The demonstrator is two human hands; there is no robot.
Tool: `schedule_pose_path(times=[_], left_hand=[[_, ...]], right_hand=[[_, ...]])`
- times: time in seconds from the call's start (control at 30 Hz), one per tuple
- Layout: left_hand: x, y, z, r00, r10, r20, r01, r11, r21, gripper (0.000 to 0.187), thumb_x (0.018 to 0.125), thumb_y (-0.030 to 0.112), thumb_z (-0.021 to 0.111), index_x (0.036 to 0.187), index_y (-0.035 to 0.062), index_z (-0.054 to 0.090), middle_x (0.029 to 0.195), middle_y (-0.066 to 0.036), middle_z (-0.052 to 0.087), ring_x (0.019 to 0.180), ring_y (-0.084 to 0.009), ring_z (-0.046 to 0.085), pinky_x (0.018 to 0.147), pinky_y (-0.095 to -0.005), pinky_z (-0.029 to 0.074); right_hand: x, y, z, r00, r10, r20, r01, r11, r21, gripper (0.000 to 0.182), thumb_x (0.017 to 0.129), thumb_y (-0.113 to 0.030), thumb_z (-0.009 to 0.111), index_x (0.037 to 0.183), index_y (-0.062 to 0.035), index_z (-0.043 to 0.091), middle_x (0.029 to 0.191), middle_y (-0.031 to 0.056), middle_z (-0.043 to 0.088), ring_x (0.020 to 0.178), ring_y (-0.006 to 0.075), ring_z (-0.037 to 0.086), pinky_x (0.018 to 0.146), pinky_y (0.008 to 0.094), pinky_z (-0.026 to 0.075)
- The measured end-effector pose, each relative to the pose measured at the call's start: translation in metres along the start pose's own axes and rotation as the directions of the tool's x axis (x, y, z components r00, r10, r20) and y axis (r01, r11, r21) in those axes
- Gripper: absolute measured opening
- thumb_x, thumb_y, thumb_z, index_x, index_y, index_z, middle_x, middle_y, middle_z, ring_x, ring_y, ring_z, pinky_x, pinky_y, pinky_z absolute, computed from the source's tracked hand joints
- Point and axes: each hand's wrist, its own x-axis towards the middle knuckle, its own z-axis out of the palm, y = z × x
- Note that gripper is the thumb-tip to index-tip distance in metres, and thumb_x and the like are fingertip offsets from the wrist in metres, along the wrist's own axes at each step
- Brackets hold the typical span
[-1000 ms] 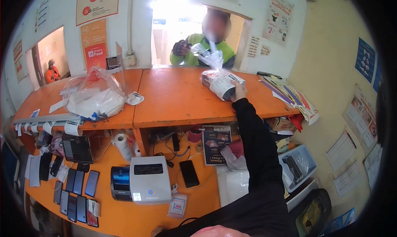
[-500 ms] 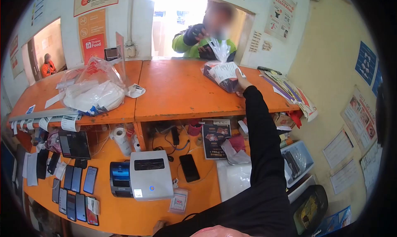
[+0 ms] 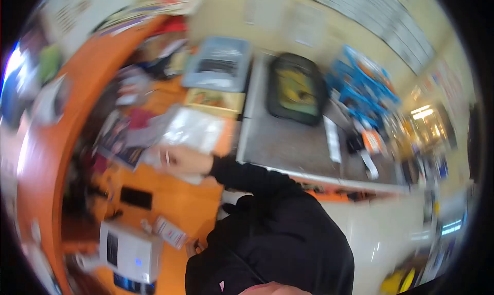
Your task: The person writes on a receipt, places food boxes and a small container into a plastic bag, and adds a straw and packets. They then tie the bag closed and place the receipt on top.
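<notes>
My right hand (image 3: 182, 160), blurred, is stretched over the lower desk with its fingers loosely apart and no object showing in them. It overlaps the edge of a stack of clear plastic bags (image 3: 193, 127), close to a dark printed leaflet (image 3: 121, 138) and a crumpled grey and pink bundle (image 3: 141, 127). My left hand (image 3: 194, 247) rests low at the desk's edge, mostly hidden by my sleeve. Near it lie a small printed card (image 3: 171, 232) and a white label printer (image 3: 131, 251). The wrapped package (image 3: 50, 100) stands smeared on the orange counter (image 3: 54, 156) at far left.
A black phone (image 3: 136, 197) lies on the desk. Beyond the bags is a blue-grey tray (image 3: 218, 63). A dark side table (image 3: 288, 145) carries a black-rimmed container (image 3: 297, 89) and blue packets (image 3: 360, 84). A person in a green sleeve (image 3: 50, 63) is across the counter.
My view has swung right, bringing the side table into sight. My right hand has let go of the package and drawn back from the counter to above the lower desk.
</notes>
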Motion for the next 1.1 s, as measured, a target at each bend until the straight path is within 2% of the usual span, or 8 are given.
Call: schedule_pose_path(times=[0.1, 0.27, 0.37, 0.53, 0.77, 0.9, 1.0, 1.1], left_hand=[[0.056, 0.053, 0.015, 0.979, 0.179, 0.098, -0.172, 0.982, -0.075, 0.022, 0.07, -0.011, 0.056, 0.087, 0.0026, 0.058, 0.079, -0.014, 0.057, 0.066, -0.0255, 0.056, 0.059, -0.0321, 0.046], [0.107, 0.102, 0.068, 0.924, 0.351, 0.152, -0.317, 0.924, -0.212, 0.014, 0.074, -0.011, 0.054, 0.082, -0.0004, 0.058, 0.078, -0.015, 0.058, 0.07, -0.0282, 0.057, 0.061, -0.0329, 0.047], [0.127, 0.142, 0.096, 0.895, 0.418, 0.157, -0.368, 0.89, -0.269, 0.011, 0.075, -0.01, 0.053, 0.082, -0.0025, 0.057, 0.079, -0.016, 0.058, 0.072, -0.03, 0.057, 0.062, -0.0337, 0.047], [0.111, 0.194, 0.144, 0.901, 0.416, 0.128, -0.363, 0.88, -0.306, 0.011, 0.076, -0.01, 0.053, 0.084, -0.0038, 0.058, 0.08, -0.016, 0.058, 0.073, -0.0305, 0.057, 0.064, -0.0338, 0.046], [0.006, 0.272, 0.254, 0.908, 0.353, 0.225, -0.265, 0.9, -0.346, 0.012, 0.075, -0.007, 0.055, 0.085, -0.0019, 0.059, 0.083, -0.015, 0.058, 0.074, -0.0255, 0.057, 0.064, -0.0306, 0.046], [-0.062, 0.352, 0.325, 0.861, 0.361, 0.359, -0.213, 0.896, -0.391, 0.014, 0.074, -0.004, 0.057, 0.088, -0.0003, 0.059, 0.087, -0.013, 0.058, 0.076, -0.0229, 0.057, 0.067, -0.0293, 0.046], [-0.098, 0.405, 0.377, 0.735, 0.338, 0.588, -0.045, 0.889, -0.455, 0.022, 0.075, -0.002, 0.059, 0.097, 0.0003, 0.057, 0.097, -0.012, 0.058, 0.079, -0.0223, 0.057, 0.069, -0.0294, 0.046], [-0.122, 0.449, 0.422, 0.561, 0.415, 0.716, -0.001, 0.865, -0.501, 0.033, 0.076, 0.002, 0.061, 0.108, 0.0006, 0.053, 0.1, -0.012, 0.056, 0.087, -0.023, 0.057, 0.074, -0.032, 0.046]], right_hand=[[-0.141, 0.056, 0.0, 0.932, 0.326, 0.156, -0.328, 0.944, -0.015, 0.043, 0.084, -0.029, 0.061, 0.117, -0.0049, 0.05, 0.077, 0.0087, 0.056, 0.065, 0.0187, 0.055, 0.06, 0.0309, 0.046], [-0.361, 0.059, -0.033, 0.626, 0.741, -0.244, -0.78, 0.592, -0.202, 0.045, 0.078, -0.028, 0.062, 0.115, -0.0034, 0.053, 0.106, 0.0186, 0.059, 0.099, 0.0332, 0.056, 0.085, 0.0407, 0.043], [-0.47, 0.056, -0.061, 0.381, 0.738, -0.557, -0.921, 0.358, -0.156, 0.045, 0.078, -0.032, 0.065, 0.11, -0.0023, 0.055, 0.094, 0.0178, 0.062, 0.084, 0.0335, 0.06, 0.073, 0.0409, 0.047], [-0.602, 0.06, -0.132, 0.108, 0.344, -0.933, -0.959, 0.282, -0.007, 0.039, 0.077, -0.021, 0.066, 0.108, -0.0002, 0.054, 0.09, 0.0183, 0.062, 0.078, 0.0295, 0.061, 0.069, 0.038, 0.048], [-0.787, 0.097, -0.28, -0.337, -0.265, -0.904, -0.881, 0.427, 0.203, 0.023, 0.081, -0.01, 0.057, 0.101, 0.0017, 0.052, 0.093, 0.0184, 0.055, 0.086, 0.0328, 0.056, 0.075, 0.0381, 0.044], [-0.864, 0.119, -0.327, -0.267, -0.197, -0.943, -0.936, 0.284, 0.206, 0.026, 0.078, -0.014, 0.059, 0.102, -0.0038, 0.055, 0.093, 0.0148, 0.056, 0.088, 0.0329, 0.052, 0.078, 0.0415, 0.041], [-0.882, 0.121, -0.343, -0.064, -0.109, -0.992, -0.978, 0.204, 0.041, 0.027, 0.075, -0.019, 0.063, 0.1, -0.0089, 0.059, 0.093, 0.0114, 0.056, 0.087, 0.0321, 0.052, 0.076, 0.0414, 0.041], [-0.878, 0.111, -0.347, -0.061, -0.045, -0.997, -0.977, 0.205, 0.05, 0.021, 0.075, -0.018, 0.064, 0.093, -0.0079, 0.063, 0.087, 0.0102, 0.055, 0.084, 0.0293, 0.052, 0.074, 0.038, 0.04]])
